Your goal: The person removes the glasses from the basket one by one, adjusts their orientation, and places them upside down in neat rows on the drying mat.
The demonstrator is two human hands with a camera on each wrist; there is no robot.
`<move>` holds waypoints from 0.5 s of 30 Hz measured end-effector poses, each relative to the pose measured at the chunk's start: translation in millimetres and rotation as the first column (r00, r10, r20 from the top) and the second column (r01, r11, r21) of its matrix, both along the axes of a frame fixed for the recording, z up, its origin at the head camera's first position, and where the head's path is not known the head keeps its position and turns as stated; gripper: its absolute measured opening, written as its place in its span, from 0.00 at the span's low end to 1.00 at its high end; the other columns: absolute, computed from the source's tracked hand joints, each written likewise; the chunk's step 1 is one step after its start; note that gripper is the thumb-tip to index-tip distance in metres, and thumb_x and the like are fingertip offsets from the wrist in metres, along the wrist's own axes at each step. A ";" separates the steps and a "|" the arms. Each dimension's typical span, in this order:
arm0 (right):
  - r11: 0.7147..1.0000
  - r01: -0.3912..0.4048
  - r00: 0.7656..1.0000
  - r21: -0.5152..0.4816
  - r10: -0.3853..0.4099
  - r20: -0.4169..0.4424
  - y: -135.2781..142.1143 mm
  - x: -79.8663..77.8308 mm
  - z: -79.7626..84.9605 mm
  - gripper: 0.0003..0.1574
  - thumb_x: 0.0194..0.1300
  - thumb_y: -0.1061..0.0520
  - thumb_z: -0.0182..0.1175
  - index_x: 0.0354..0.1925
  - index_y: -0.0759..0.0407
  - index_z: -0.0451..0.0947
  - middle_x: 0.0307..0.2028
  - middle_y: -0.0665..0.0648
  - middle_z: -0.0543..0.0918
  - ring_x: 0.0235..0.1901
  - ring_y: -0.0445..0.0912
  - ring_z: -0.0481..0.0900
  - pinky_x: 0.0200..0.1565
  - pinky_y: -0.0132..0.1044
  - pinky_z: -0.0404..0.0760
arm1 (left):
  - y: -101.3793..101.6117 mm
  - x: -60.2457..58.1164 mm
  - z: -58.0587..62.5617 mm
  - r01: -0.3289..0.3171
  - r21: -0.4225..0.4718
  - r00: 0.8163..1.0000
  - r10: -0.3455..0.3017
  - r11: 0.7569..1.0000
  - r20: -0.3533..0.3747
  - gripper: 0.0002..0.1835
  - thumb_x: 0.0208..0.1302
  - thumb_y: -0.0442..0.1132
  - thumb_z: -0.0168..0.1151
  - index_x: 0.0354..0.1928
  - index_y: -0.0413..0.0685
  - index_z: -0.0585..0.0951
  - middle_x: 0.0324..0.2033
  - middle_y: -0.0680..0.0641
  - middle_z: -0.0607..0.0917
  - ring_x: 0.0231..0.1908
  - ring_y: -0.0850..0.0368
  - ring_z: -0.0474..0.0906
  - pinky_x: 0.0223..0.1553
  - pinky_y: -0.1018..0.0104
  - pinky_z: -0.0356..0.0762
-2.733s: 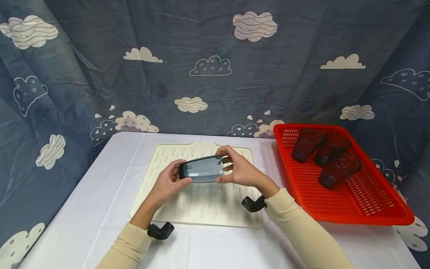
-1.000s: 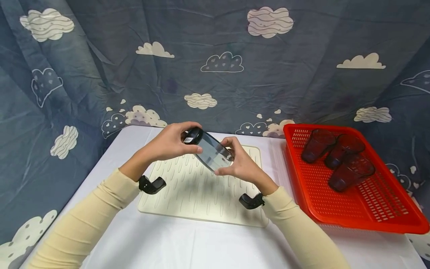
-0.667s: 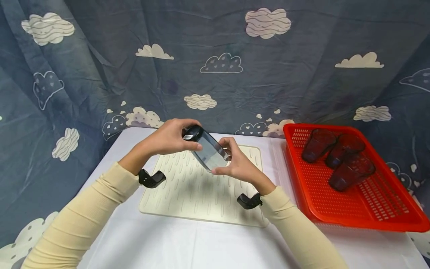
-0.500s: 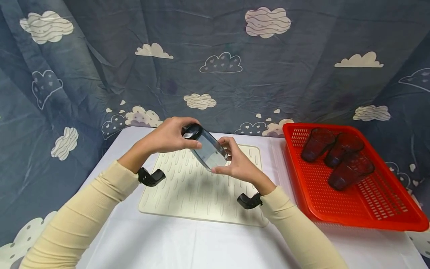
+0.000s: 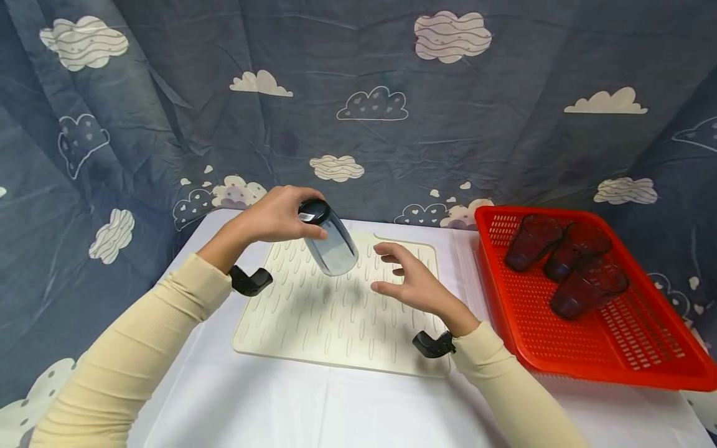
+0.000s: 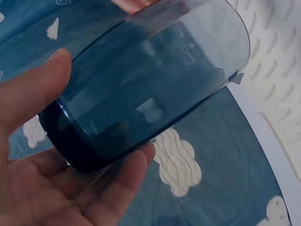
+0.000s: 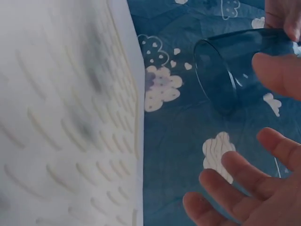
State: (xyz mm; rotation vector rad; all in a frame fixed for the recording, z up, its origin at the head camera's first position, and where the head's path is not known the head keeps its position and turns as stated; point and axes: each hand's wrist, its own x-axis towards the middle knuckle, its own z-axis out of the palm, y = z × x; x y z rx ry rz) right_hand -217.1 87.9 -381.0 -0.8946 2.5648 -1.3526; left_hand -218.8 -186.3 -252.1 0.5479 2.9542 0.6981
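A blue-tinted drinking glass (image 5: pixel 333 247) hangs tilted over the cream ridged drying mat (image 5: pixel 313 323), its thick dark base up and its rim down to the right. Thumb and fingers of my left hand (image 5: pixel 276 214) grip it round the base; the left wrist view shows the glass (image 6: pixel 155 89) with the thumb on one side and fingers on the other. My right hand (image 5: pixel 417 283) is apart from the glass, right of it, over the mat with fingers spread and loosely bent. The right wrist view shows nothing held in that hand (image 7: pixel 254 188).
A red plastic basket (image 5: pixel 560 358) stands on the right of the white-covered table (image 5: pixel 269 398). Inside it lie three more glasses (image 5: pixel 590 286), bunched toward the back. A dark cloth with cloud prints (image 5: pixel 358 56) hangs behind the table and at both sides.
The glass was held level between both hands, then tilted with its base raised. My right hand has let go of the rim and drawn off to the right; the glass now hangs steeper.
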 end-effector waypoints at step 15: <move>0.994 0.030 0.999 0.105 -0.026 -0.033 24.2 6.5 -11.1 0.39 0.62 0.57 0.65 0.68 0.62 0.64 0.67 0.64 0.70 0.65 0.62 0.71 0.62 0.61 0.75 | -36.2 -27.2 -11.8 -0.124 -0.155 0.992 0.127 0.980 0.009 0.32 0.57 0.47 0.72 0.61 0.40 0.77 0.54 0.37 0.83 0.50 0.42 0.80 0.50 0.49 0.78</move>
